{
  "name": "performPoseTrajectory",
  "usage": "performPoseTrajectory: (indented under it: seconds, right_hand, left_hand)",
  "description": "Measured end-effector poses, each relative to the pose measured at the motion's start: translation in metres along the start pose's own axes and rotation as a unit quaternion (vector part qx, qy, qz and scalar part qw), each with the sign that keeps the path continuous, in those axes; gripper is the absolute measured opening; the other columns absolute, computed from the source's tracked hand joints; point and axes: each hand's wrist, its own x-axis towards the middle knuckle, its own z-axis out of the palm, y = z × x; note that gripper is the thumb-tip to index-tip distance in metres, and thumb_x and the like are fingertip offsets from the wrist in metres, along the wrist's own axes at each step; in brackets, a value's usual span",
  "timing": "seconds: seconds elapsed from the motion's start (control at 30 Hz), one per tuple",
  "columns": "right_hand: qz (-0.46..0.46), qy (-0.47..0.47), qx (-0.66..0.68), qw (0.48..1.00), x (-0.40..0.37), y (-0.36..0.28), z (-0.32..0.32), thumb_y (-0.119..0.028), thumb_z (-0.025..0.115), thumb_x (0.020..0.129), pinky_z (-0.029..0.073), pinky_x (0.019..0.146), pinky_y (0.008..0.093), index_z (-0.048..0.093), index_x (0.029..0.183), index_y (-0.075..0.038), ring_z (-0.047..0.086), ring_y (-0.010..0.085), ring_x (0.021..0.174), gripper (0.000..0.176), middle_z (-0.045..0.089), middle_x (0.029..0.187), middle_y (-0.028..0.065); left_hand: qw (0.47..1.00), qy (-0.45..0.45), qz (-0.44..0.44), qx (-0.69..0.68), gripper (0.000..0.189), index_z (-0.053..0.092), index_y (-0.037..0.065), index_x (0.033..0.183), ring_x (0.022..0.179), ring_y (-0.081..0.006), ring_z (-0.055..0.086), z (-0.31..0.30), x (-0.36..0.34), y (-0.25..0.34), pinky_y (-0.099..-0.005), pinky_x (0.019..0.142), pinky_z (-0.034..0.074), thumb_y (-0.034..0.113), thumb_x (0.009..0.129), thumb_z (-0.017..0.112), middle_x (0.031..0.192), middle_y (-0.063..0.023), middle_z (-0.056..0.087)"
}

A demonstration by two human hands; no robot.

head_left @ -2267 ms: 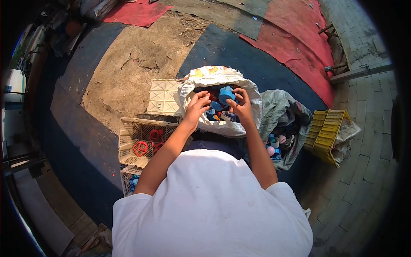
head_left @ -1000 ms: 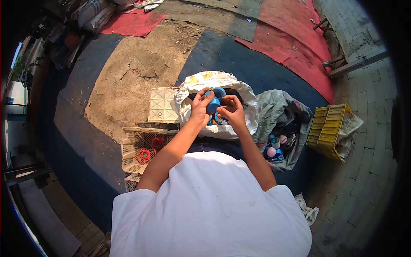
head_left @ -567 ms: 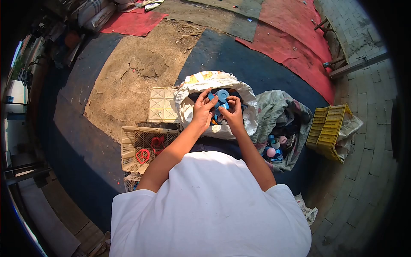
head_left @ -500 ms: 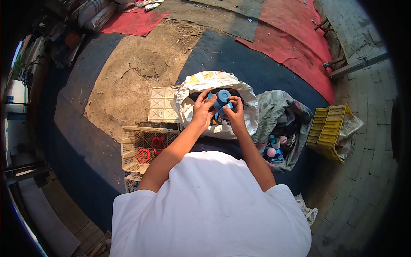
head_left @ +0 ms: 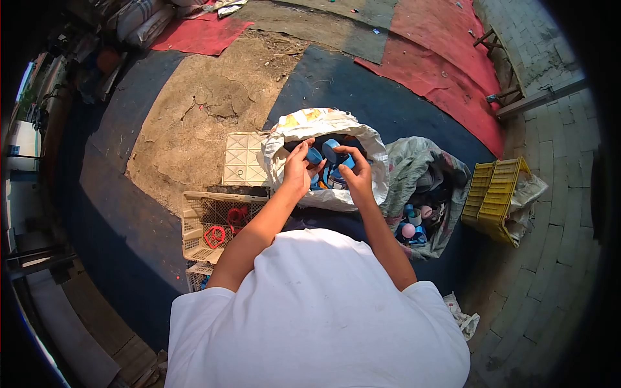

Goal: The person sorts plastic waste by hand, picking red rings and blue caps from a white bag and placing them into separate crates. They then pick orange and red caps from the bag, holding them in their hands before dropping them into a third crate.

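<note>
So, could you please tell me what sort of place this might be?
Probably a sorting yard, partly sunlit: a white sack holds blue plastic-looking pieces, a cream crate holds red parts, and mats cover much of the ground.

Work yard [head_left: 200, 123] (partly sunlit), sacks [head_left: 378, 171], crates [head_left: 495, 197]

1 view is given, taken from the person's head and aimed forward and steeply downward. The white shirt [head_left: 317, 317] is seen from close above, across the lower middle. The left hand [head_left: 297, 173] and right hand [head_left: 359, 180] are framed near the centre, farther off. A very wide field is covered, bowed and blackened at its edges, with a distant red mat [head_left: 440, 81] taken in at upper right.
</note>
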Motion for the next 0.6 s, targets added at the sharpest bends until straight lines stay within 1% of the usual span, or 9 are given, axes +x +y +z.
performPoseTrajectory:
  seconds: [0.07,0.1,0.2,0.23,0.37,0.47,0.53,0.57,0.6]
  right_hand:
    - [-0.046,-0.019,-0.043,0.998,0.0,0.008,0.001,-0.001,0.062,0.084,0.049,0.081,0.0285,0.059,0.122,0.001,0.06,0.0126,0.096,0.039,0.06,0.109,0.0044]
    - [-0.106,-0.002,-0.078,0.991,0.0,-0.001,0.012,-0.002,0.063,0.076,0.05,0.088,0.0342,0.063,0.117,0.001,0.062,0.0205,0.105,0.042,0.061,0.11,0.0089]
    - [-0.162,-0.109,-0.273,0.942,-0.006,-0.034,0.018,-0.005,0.065,0.07,0.051,0.09,0.0362,0.066,0.112,-0.002,0.062,0.0256,0.103,0.042,0.061,0.108,0.0125]
    - [-0.186,-0.127,-0.296,0.928,-0.006,-0.035,0.019,-0.006,0.066,0.065,0.052,0.088,0.0387,0.068,0.107,-0.004,0.062,0.0309,0.099,0.042,0.061,0.107,0.0153]
    - [-0.261,-0.192,-0.395,0.859,-0.006,-0.04,0.02,-0.005,0.068,0.063,0.052,0.086,0.0389,0.068,0.107,-0.005,0.061,0.0306,0.094,0.043,0.063,0.103,0.0143]
    - [-0.219,-0.134,-0.308,0.916,-0.013,-0.028,0.021,-0.005,0.069,0.064,0.052,0.086,0.0383,0.069,0.106,-0.006,0.061,0.0293,0.094,0.042,0.062,0.103,0.0145]
    - [-0.195,-0.037,-0.148,0.969,-0.009,-0.01,0.017,-0.012,0.068,0.077,0.053,0.085,0.0404,0.066,0.109,0.0,0.065,0.023,0.098,0.034,0.064,0.103,0.0118]
    - [-0.063,-0.022,0.077,0.995,-0.012,-0.003,0.01,-0.015,0.066,0.081,0.054,0.086,0.0395,0.063,0.113,0.0,0.065,0.0218,0.099,0.035,0.064,0.105,0.0114]
    - [0.074,-0.004,0.296,0.952,-0.015,-0.005,0.008,-0.017,0.065,0.085,0.055,0.086,0.0385,0.06,0.117,0.001,0.066,0.0207,0.1,0.037,0.063,0.108,0.0109]
  left_hand:
    - [1.0,0.006,-0.004,-0.01,0.042,0.059,0.008,0.132,0.12,-0.0223,0.054,0.002,-0.002,0.003,-0.0476,0.096,0.053,0.04,0.108,0.045,0.131,-0.0071,0.052]
    - [1.0,-0.006,-0.008,-0.023,0.046,0.058,0.008,0.133,0.12,-0.0229,0.053,0.003,-0.003,0.006,-0.0473,0.098,0.051,0.043,0.107,0.043,0.131,-0.0075,0.052]
    - [0.998,-0.031,-0.015,-0.054,0.057,0.057,0.007,0.136,0.121,-0.0245,0.053,0.008,-0.01,0.014,-0.0465,0.102,0.045,0.051,0.104,0.041,0.132,-0.0089,0.052]
    - [0.998,-0.032,-0.014,-0.056,0.06,0.056,0.006,0.137,0.121,-0.0249,0.053,0.011,-0.013,0.016,-0.0461,0.103,0.044,0.053,0.104,0.04,0.132,-0.0094,0.051]
    - [0.991,-0.056,-0.026,-0.116,0.06,0.056,0.004,0.135,0.119,-0.0289,0.056,-0.016,0.005,0.005,-0.0472,0.101,0.047,0.052,0.102,0.043,0.127,-0.0107,0.056]
    - [0.985,-0.06,-0.027,-0.157,0.051,0.058,0.009,0.13,0.117,-0.0322,0.057,-0.017,0.001,0.009,-0.0524,0.099,0.049,0.049,0.1,0.05,0.126,-0.0119,0.061]
    - [0.976,-0.044,-0.029,-0.209,0.045,0.06,0.013,0.128,0.118,-0.0324,0.057,-0.006,-0.012,0.016,-0.0541,0.098,0.048,0.047,0.099,0.053,0.129,-0.0123,0.061]
    - [0.972,-0.054,-0.043,-0.225,0.039,0.062,0.017,0.124,0.119,-0.0323,0.056,-0.01,-0.014,0.018,-0.056,0.099,0.047,0.045,0.097,0.056,0.132,-0.0122,0.061]
    - [0.971,-0.061,-0.049,-0.226,0.039,0.062,0.017,0.124,0.119,-0.0326,0.056,-0.014,-0.014,0.018,-0.0555,0.099,0.047,0.045,0.097,0.056,0.132,-0.0119,0.061]
